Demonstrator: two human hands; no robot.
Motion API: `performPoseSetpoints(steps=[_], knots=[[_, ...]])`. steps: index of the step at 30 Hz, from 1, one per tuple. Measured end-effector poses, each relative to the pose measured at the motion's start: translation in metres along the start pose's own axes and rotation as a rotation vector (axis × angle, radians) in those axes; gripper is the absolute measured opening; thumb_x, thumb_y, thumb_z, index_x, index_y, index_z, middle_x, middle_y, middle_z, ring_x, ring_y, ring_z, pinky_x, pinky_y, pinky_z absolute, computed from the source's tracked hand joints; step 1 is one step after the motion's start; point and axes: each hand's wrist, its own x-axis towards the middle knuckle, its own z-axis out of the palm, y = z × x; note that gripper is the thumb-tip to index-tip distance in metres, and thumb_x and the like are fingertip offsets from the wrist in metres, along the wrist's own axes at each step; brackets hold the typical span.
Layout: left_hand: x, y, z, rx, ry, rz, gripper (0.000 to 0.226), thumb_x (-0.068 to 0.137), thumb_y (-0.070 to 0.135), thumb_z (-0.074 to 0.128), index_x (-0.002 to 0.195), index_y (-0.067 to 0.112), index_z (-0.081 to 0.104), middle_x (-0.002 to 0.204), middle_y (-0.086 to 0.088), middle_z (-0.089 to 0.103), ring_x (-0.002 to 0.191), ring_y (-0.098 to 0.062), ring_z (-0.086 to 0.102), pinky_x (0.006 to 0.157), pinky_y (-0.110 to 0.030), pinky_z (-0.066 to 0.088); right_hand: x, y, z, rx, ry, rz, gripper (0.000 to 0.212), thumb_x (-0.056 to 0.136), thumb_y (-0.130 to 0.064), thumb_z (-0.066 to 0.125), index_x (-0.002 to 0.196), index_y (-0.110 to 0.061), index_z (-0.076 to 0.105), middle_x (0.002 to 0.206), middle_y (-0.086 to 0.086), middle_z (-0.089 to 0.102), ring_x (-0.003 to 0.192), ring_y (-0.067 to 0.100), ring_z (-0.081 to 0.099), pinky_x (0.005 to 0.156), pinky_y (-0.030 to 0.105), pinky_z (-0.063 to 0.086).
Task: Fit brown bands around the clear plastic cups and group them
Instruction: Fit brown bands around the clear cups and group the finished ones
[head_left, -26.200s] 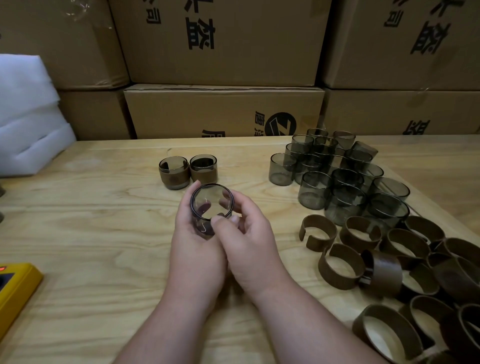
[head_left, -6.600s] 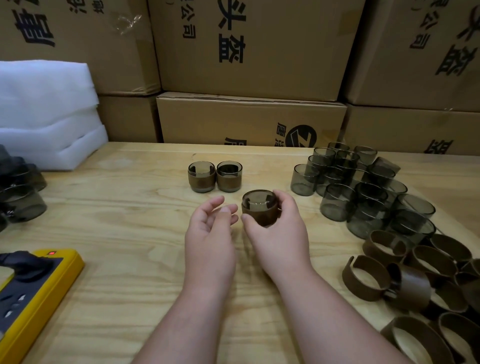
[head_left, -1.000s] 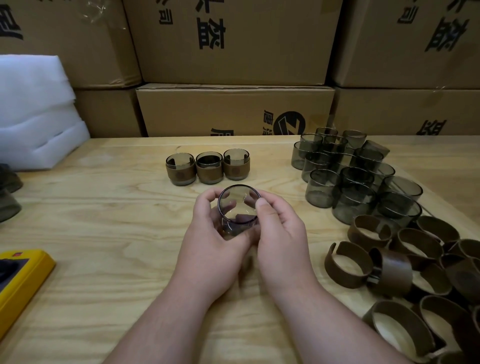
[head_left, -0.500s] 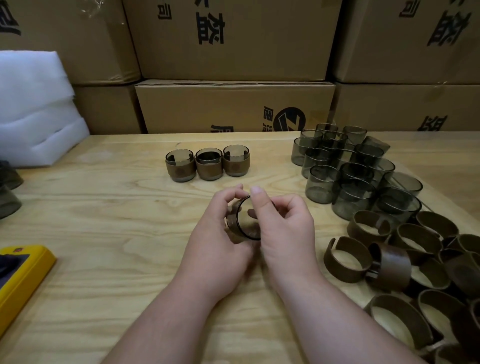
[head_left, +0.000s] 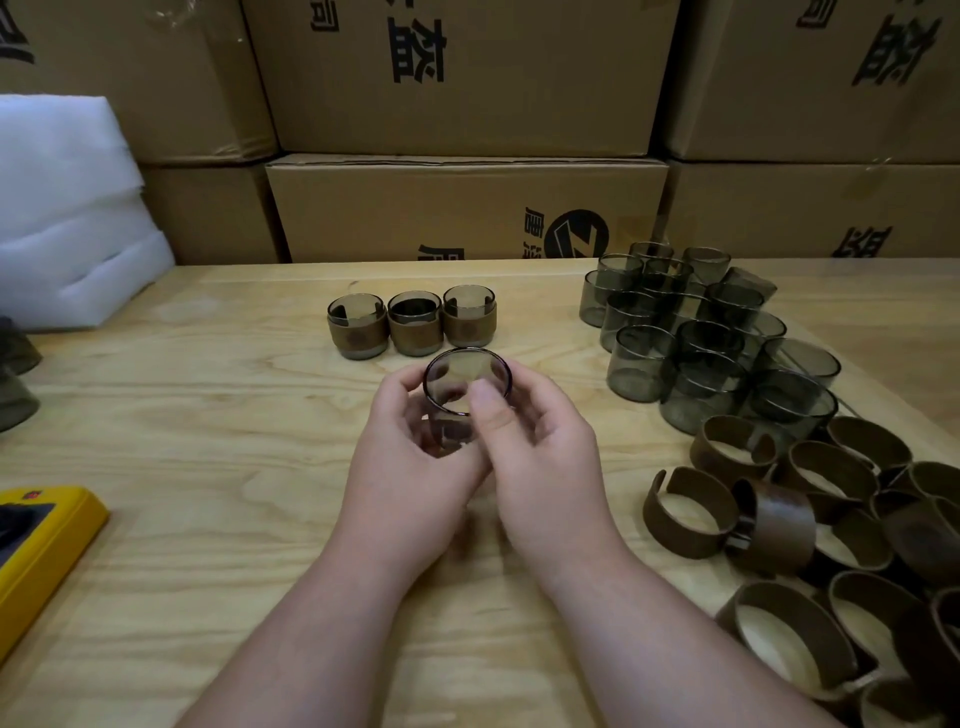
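Cartons behind; hands (head_left: 483, 457) hide the held cup's (head_left: 462, 384) base.

Bare table (head_left: 208, 415) lies open to the left — cups (head_left: 696, 338) and bands (head_left: 810, 509) crowd the right, boxes (head_left: 467, 208) wall the back.

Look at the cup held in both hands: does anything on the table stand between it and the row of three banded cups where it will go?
Nothing visible does. The cup, held by the left hand and right hand, hovers just before the row of banded cups; only bare table lies around them.
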Motion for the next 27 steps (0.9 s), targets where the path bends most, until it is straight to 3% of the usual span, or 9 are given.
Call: performPoseSetpoints(steps=[3, 6, 9, 11, 15, 18, 22, 25, 27], knots=[[0.001, 0.0, -0.002, -0.079, -0.016, 0.036, 0.07, 0.064, 0.03, 0.087, 0.126, 0.037, 0.055, 0.111, 0.006, 0.077, 0.093, -0.011, 0.075, 0.074, -0.02, 0.057, 0.004, 0.0, -0.004, 0.086, 0.049, 0.074, 0.027, 0.098, -0.034, 0.053, 0.101, -0.021, 0.076, 0.099, 0.003, 0.079, 0.095, 0.02, 0.076, 0.08, 0.037, 0.061], [0.002, 0.0, -0.004, -0.178, 0.03, 0.03, 0.062, 0.073, 0.025, 0.085, 0.123, 0.032, 0.048, 0.102, 0.003, 0.08, 0.093, -0.013, 0.077, 0.073, -0.017, 0.056, 0.008, 0.002, -0.007, 0.046, 0.153, 0.134, 0.028, 0.101, -0.018, 0.051, 0.084, -0.024, 0.072, 0.086, 0.0, 0.078, 0.084, 0.02, 0.076, 0.071, 0.037, 0.054], [0.004, 0.002, -0.007, -0.253, 0.094, 0.03, 0.055, 0.082, 0.046, 0.079, 0.125, 0.024, 0.052, 0.099, 0.005, 0.079, 0.085, -0.006, 0.073, 0.069, -0.014, 0.052, 0.005, 0.001, -0.002, 0.045, 0.177, 0.107, 0.017, 0.093, -0.034, 0.053, 0.092, -0.027, 0.068, 0.093, -0.003, 0.078, 0.089, 0.019, 0.073, 0.07, 0.033, 0.051], [0.004, 0.004, -0.007, -0.288, 0.093, 0.039, 0.059, 0.078, 0.059, 0.067, 0.124, 0.023, 0.06, 0.106, 0.001, 0.075, 0.087, -0.008, 0.068, 0.069, -0.018, 0.051, 0.003, 0.0, -0.002, 0.045, 0.169, 0.083, 0.028, 0.086, -0.047, 0.05, 0.102, -0.033, 0.067, 0.104, -0.012, 0.075, 0.096, 0.01, 0.07, 0.074, 0.031, 0.053], [-0.002, 0.001, -0.003, -0.258, -0.073, 0.034, 0.041, 0.09, 0.04, 0.056, 0.121, 0.014, 0.062, 0.103, 0.002, 0.075, 0.091, -0.01, 0.071, 0.073, -0.018, 0.054, 0.0, -0.003, -0.006, 0.089, 0.125, 0.062, 0.042, 0.087, -0.057, 0.046, 0.121, -0.04, 0.064, 0.119, -0.02, 0.07, 0.113, 0.003, 0.064, 0.094, 0.033, 0.051], [-0.005, -0.003, 0.001, -0.141, -0.207, 0.035, 0.04, 0.084, 0.042, 0.06, 0.116, 0.019, 0.055, 0.089, 0.016, 0.072, 0.083, -0.001, 0.066, 0.073, -0.013, 0.05, -0.004, -0.005, -0.006, 0.107, 0.06, 0.03, 0.045, 0.089, -0.055, 0.049, 0.124, -0.032, 0.067, 0.123, -0.011, 0.071, 0.116, 0.011, 0.066, 0.096, 0.034, 0.054], [-0.003, -0.004, 0.0, -0.175, -0.186, 0.032, 0.035, 0.085, 0.037, 0.058, 0.11, 0.013, 0.051, 0.082, 0.019, 0.072, 0.078, 0.005, 0.066, 0.069, -0.012, 0.05, -0.005, -0.008, -0.004, 0.142, -0.007, -0.034, 0.046, 0.093, -0.041, 0.056, 0.106, 0.001, 0.07, 0.103, 0.019, 0.074, 0.097, 0.026, 0.072, 0.077, 0.025, 0.057], [-0.003, 0.0, 0.001, -0.159, -0.184, 0.061, 0.038, 0.085, 0.042, 0.065, 0.104, 0.012, 0.051, 0.076, 0.016, 0.071, 0.07, 0.005, 0.063, 0.066, -0.013, 0.05, -0.006, -0.01, -0.001, 0.137, 0.017, -0.037, 0.054, 0.078, -0.05, 0.065, 0.094, 0.001, 0.066, 0.094, 0.029, 0.069, 0.086, 0.038, 0.066, 0.077, 0.037, 0.056], [-0.003, 0.003, 0.002, -0.145, -0.176, 0.074, 0.049, 0.078, 0.056, 0.063, 0.099, 0.013, 0.052, 0.073, 0.014, 0.07, 0.068, 0.001, 0.061, 0.064, -0.016, 0.049, -0.006, -0.01, -0.001, 0.132, 0.043, -0.03, 0.05, 0.074, -0.053, 0.067, 0.084, -0.005, 0.061, 0.081, 0.022, 0.065, 0.079, 0.034, 0.061, 0.073, 0.042, 0.053]])
